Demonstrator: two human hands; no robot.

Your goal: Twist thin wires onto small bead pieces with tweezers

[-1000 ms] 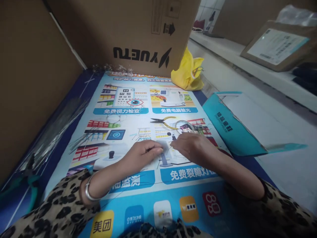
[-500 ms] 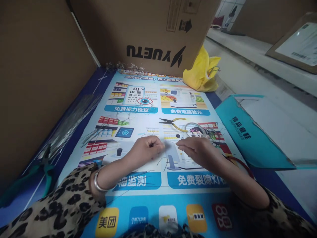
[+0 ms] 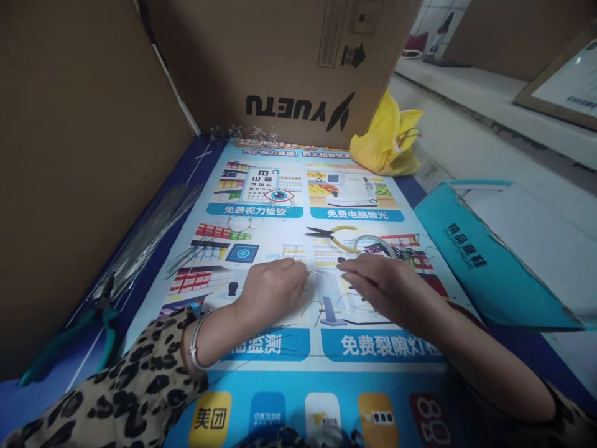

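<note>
The left hand curls mid-frame, pinching a thin wire, maybe to hold it steady. The right hand is near, fingers bunched; I can't tell if they grip the wire too. Yellow-handled pliers lie just above, probably for easy reach. More wires lie bunched at left, likely for tidiness.
</note>
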